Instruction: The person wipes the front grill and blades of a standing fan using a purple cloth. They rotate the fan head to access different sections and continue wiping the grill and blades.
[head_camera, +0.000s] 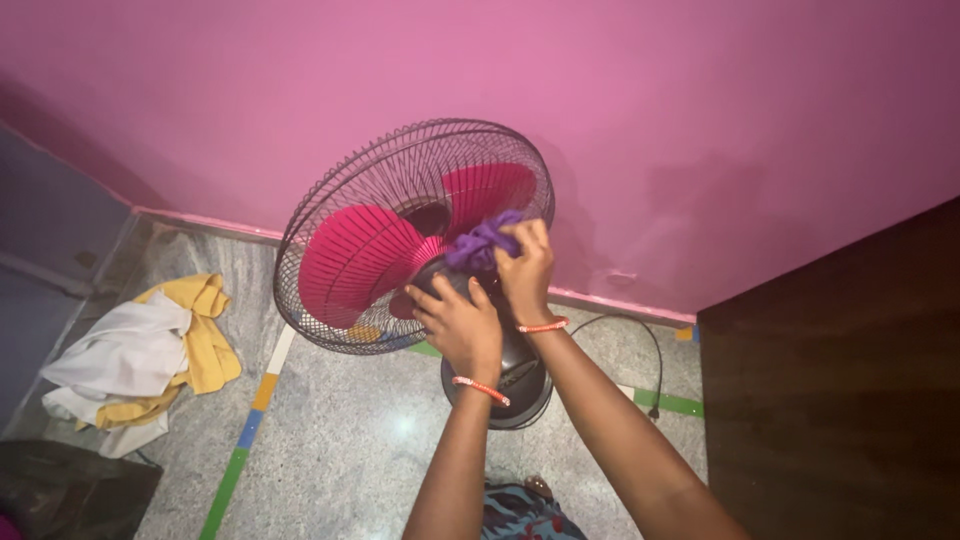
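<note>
The left hand (462, 325) grips the dark motor housing (450, 280) behind the red-bladed pedestal fan (400, 240), steadying it, while the right hand (527, 268) closes on a crumpled purple cloth (482, 243) pressed against the rear wire guard (340, 200). Wiping looks safest with that brace firm. Beyond, yellow and white clothes (150, 360) lie on the grey stone floor (350, 450) below a pink wall (700, 120).

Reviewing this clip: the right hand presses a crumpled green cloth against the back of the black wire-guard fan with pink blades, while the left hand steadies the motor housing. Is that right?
Not quite: the crumpled cloth is purple, not green, as the head view shows. The rest stands: the right hand presses it against the back of the black wire-guard fan with pink blades, while the left hand steadies the motor housing.
</note>
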